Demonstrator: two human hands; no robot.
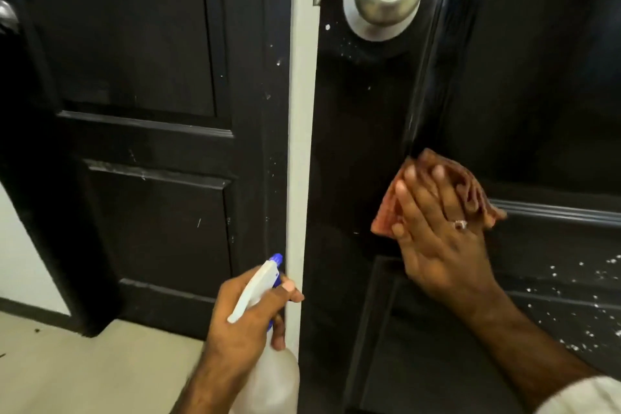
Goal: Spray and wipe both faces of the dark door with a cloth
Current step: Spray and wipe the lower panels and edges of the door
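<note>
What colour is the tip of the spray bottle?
Blue, on the spray bottle; clearest in the head view.

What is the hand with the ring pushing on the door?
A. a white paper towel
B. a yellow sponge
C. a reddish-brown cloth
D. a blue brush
C: the right hand, with a ring on one finger, lies flat with straight fingers on a reddish-brown cloth pressed against the dark door, while the left hand holds the spray bottle.
</note>
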